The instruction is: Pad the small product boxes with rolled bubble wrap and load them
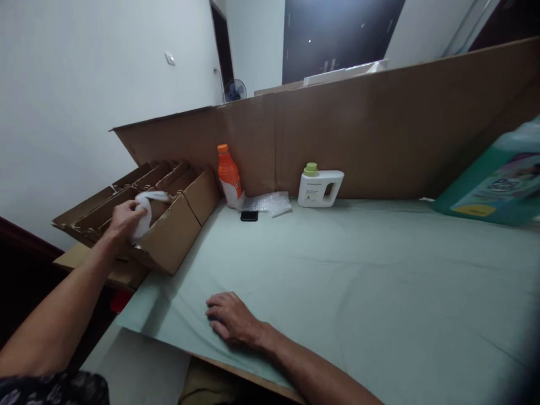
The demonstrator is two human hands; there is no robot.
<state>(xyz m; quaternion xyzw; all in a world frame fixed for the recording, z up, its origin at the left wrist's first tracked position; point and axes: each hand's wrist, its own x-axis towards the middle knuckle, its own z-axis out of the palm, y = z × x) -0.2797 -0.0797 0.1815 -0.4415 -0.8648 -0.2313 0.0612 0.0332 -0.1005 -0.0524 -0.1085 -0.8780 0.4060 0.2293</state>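
Observation:
My left hand [123, 220] reaches into a divided cardboard box [177, 236] at the table's left edge. Its fingers are closed round a white bottle [145, 216] that sits partly inside one of the box's slots. My right hand [230, 320] rests palm down on the pale green table cover [358, 270] near the front edge, fingers stretched out and holding nothing.
An orange bottle [228, 175], a black phone [249, 216], bubble wrap [268, 203] and a white jug with a green cap [319, 187] stand along the cardboard back wall [379, 129]. A large green container [493, 180] sits at the far right.

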